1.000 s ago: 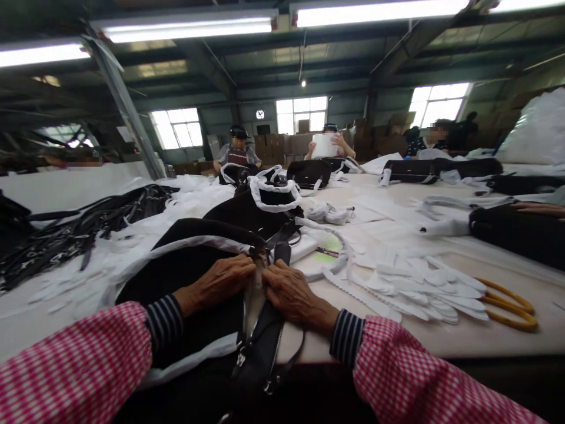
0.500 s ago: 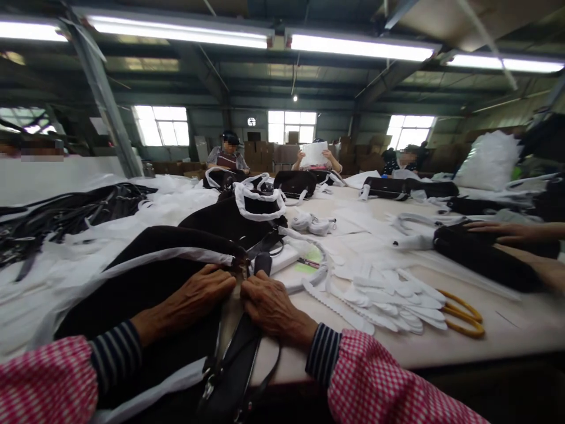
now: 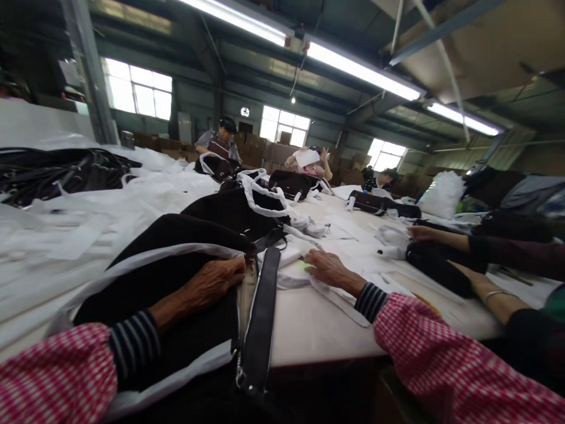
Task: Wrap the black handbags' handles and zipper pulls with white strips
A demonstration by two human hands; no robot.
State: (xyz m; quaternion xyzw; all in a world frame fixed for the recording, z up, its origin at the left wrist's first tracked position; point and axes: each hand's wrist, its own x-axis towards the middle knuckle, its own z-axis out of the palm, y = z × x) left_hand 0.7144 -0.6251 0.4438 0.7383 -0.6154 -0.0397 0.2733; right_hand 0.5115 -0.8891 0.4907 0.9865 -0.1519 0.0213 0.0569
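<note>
A black bag lies on its side in front of me, its handles wrapped in white strips. My left hand is closed on the bag's edge beside the open zip, where light lining shows. A black zipped strap-like panel hangs along the right of that opening. Over white wrapping pieces, my right hand is stretched out, fingers bent and slightly apart. Its fingertips are at a patch of green paper, mostly covered; I see nothing held there. Behind stands another black bag with a white-wrapped handle.
Black straps lie in a heap at the left, beside white sheets. At the right, a co-worker's hands rest on a black bag. Other people sit across the table. A clear plastic sack stands at the back right.
My right hand has let go of the bag and moved right and forward to the white pieces. My left hand stays on the bag. The view has tilted and turned right.
</note>
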